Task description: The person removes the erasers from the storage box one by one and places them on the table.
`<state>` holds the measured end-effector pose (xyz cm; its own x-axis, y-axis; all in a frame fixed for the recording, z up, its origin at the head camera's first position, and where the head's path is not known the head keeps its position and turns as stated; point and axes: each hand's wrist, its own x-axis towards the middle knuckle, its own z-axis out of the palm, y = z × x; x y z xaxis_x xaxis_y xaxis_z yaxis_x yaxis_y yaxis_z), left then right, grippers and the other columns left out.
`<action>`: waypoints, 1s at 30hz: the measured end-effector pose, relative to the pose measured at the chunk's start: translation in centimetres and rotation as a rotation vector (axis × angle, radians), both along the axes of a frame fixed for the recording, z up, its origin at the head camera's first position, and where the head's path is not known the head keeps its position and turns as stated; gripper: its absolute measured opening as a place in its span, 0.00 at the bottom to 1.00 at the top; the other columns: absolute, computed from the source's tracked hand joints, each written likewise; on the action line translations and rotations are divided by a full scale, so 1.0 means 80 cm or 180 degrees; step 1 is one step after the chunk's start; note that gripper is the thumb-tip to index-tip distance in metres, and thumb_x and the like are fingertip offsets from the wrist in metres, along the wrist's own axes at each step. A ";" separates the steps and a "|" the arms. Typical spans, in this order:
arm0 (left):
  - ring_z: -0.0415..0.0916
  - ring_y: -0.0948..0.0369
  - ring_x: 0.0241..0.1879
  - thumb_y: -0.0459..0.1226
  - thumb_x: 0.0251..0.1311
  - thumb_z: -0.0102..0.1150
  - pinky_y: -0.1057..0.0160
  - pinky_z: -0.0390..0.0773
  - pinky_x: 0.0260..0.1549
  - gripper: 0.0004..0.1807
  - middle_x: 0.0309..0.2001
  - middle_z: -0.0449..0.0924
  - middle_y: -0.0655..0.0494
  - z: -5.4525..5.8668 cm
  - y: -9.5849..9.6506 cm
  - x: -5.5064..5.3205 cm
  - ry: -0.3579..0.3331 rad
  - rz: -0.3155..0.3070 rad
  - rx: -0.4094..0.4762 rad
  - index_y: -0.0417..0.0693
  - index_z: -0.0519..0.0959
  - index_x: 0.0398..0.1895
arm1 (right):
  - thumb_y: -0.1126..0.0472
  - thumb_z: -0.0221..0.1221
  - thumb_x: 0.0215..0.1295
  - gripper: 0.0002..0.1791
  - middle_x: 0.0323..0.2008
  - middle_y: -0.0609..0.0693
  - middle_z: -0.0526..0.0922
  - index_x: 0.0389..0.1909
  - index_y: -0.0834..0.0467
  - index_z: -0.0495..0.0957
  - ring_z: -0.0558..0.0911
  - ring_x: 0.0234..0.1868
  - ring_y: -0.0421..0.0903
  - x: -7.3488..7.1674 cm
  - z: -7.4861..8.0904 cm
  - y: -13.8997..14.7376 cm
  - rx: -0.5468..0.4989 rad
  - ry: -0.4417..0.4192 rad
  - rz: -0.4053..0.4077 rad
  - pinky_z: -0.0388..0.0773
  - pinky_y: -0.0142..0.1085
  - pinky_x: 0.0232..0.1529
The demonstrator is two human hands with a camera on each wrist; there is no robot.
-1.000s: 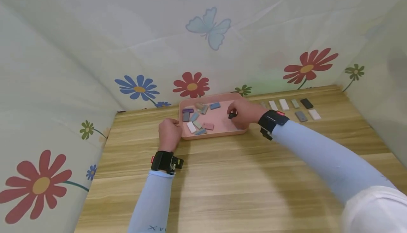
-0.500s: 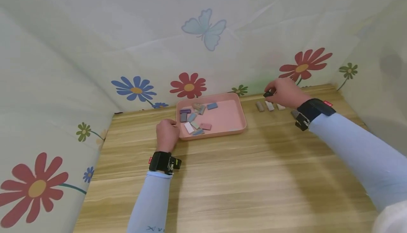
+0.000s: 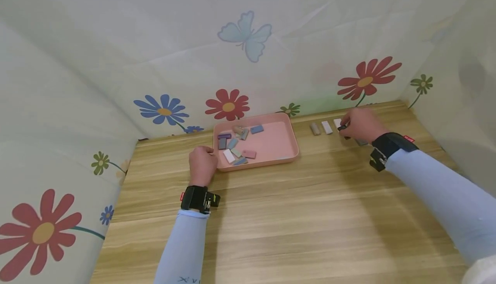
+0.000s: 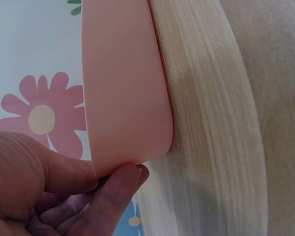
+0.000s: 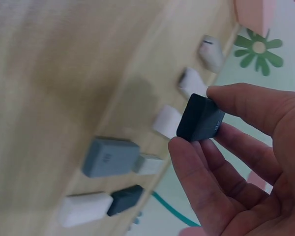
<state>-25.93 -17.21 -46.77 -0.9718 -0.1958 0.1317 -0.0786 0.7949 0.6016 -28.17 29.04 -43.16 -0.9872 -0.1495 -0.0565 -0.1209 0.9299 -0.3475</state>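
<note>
Tray (image 3: pixel 275 142), pink, sat mid-frame in head view on the worktop (image 3: pixel 252 223), w/ small blocks (image 3: pixel 229 156) mostly in its left half. Left hand (image 3: pixel 203 165) pinched the tray's lower-left corner btwn thumb & index fingertip. Right hand (image 3: pixel 364 124), right of ctr in head view, held a dark block (image 5: pixel 201 118) btwn thumb & fingertips, spread only abt the block's width. Lower left in R-wrist view lay a grey block (image 5: pixel 110 157), white block (image 5: pixel 85 209), 2nd dark block (image 5: pixel 125 199) & pale block (image 5: pixel 147 164); ctr to upper right, two white pcs (image 5: pixel 166 122) & a grey-brown pc (image 5: pixel 211 53). Flower-print wall (image 3: pixel 174 29) filled upper head view.
</note>
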 end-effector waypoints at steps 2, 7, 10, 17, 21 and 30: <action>0.82 0.51 0.38 0.29 0.49 0.54 0.53 0.81 0.34 0.13 0.37 0.85 0.45 -0.001 -0.001 0.000 0.0006 -0.0001 0.0001 0.39 0.85 0.37 | 0.57 0.66 0.50 0.16 0.30 0.55 0.86 0.38 0.63 0.84 0.81 0.30 0.48 -0.001 -0.010 0.004 0.0017 0.0003 0.0009 0.76 0.45 0.35; 0.82 0.52 0.37 0.29 0.49 0.54 0.54 0.81 0.34 0.13 0.37 0.85 0.46 -0.002 -0.001 0.000 0.0022 0.0003 -0.0014 0.39 0.85 0.37 | 0.58 0.66 0.48 0.14 0.25 0.52 0.85 0.34 0.63 0.84 0.78 0.24 0.45 -0.003 -0.025 0.009 0.0021 0.0026 0.0031 0.72 0.38 0.26; 0.82 0.52 0.36 0.29 0.49 0.54 0.55 0.80 0.32 0.13 0.36 0.85 0.46 -0.002 -0.001 0.001 0.0019 -0.0003 -0.0013 0.39 0.85 0.37 | 0.58 0.66 0.48 0.14 0.26 0.53 0.85 0.33 0.64 0.84 0.78 0.27 0.47 -0.003 -0.028 0.008 0.0036 0.0032 0.0010 0.72 0.38 0.29; 0.81 0.53 0.34 0.29 0.49 0.54 0.56 0.80 0.30 0.14 0.37 0.85 0.45 -0.002 -0.001 0.000 0.0018 0.0000 -0.0028 0.39 0.85 0.37 | 0.58 0.66 0.49 0.15 0.28 0.55 0.84 0.34 0.64 0.84 0.77 0.29 0.49 -0.005 -0.038 0.009 -0.0033 -0.0095 -0.0083 0.72 0.38 0.28; 0.81 0.53 0.36 0.29 0.49 0.54 0.55 0.80 0.31 0.13 0.37 0.85 0.46 -0.002 0.000 -0.001 0.0014 0.0019 -0.0041 0.39 0.85 0.37 | 0.59 0.66 0.49 0.15 0.30 0.56 0.83 0.35 0.65 0.83 0.77 0.30 0.49 -0.005 -0.040 0.007 0.0000 -0.0104 -0.0106 0.74 0.40 0.30; 0.81 0.54 0.38 0.29 0.51 0.55 0.55 0.81 0.33 0.13 0.38 0.85 0.47 -0.001 0.001 -0.001 -0.0063 0.0052 -0.0005 0.40 0.85 0.38 | 0.59 0.65 0.50 0.14 0.31 0.57 0.83 0.35 0.65 0.83 0.78 0.31 0.51 -0.006 -0.044 0.002 0.0024 -0.0137 -0.0213 0.74 0.45 0.33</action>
